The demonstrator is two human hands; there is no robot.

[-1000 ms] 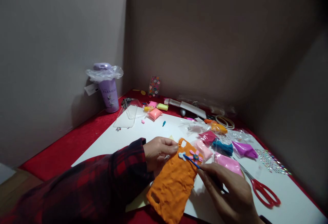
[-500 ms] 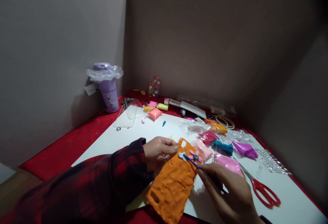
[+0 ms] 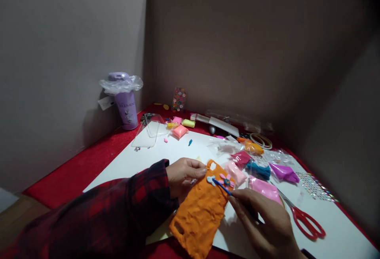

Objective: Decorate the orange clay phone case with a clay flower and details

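An orange clay-covered phone case (image 3: 198, 215) is tilted above the table, held at its upper left edge by my left hand (image 3: 184, 174). My right hand (image 3: 265, 221) pinches a thin blue tool (image 3: 224, 189), whose tip touches a small pale blue clay piece (image 3: 210, 180) on the case. Just right of that piece lies a pink clay flower (image 3: 227, 182) with a dark centre. Near the case's top is a white opening. The fingers of my left hand behind the case are hidden.
Red-handled scissors (image 3: 307, 223) lie at the right on white paper (image 3: 109, 168). Beyond my right hand are bagged clays, including a teal one (image 3: 258, 170) and a purple one (image 3: 283, 172). A purple cup (image 3: 127, 110) and a clear case (image 3: 145, 136) stand or lie back left.
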